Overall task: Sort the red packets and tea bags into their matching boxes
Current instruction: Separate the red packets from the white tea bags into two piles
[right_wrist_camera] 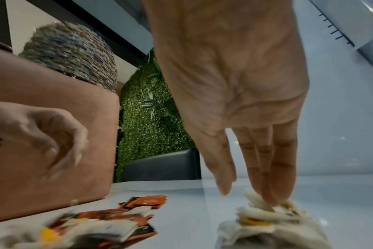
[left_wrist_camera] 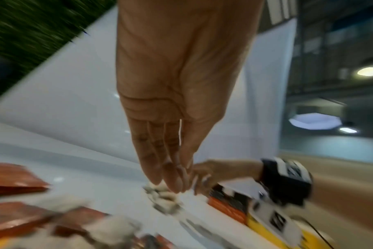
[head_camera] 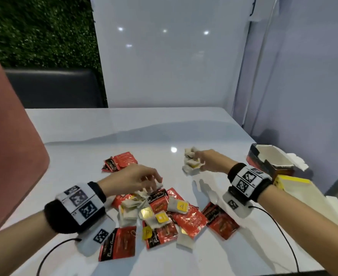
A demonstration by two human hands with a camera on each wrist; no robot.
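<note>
A mixed pile [head_camera: 164, 212] of red packets and white tea bags with yellow tags lies in the middle of the white table [head_camera: 84, 136]. Two more red packets [head_camera: 120, 161] lie beyond it. My left hand [head_camera: 154, 181] [left_wrist_camera: 177, 182] hovers over the pile's far edge, fingers bunched and pointing down, with nothing plainly held. My right hand [head_camera: 199, 162] [right_wrist_camera: 245, 193] rests straight fingertips on a separate clump of tea bags [head_camera: 190, 166] [right_wrist_camera: 266, 224], thumb apart. An open red and black box [head_camera: 252, 156] and a yellow box [head_camera: 295, 181] stand at the right.
A pink padded chair back [head_camera: 11, 136] crowds the table's left side, with a dark seat [head_camera: 54, 86] behind it. White panels close off the back and right. Wrist cables [head_camera: 283, 232] trail over the near table. Torn white box flaps [head_camera: 297, 164] stick out by the boxes.
</note>
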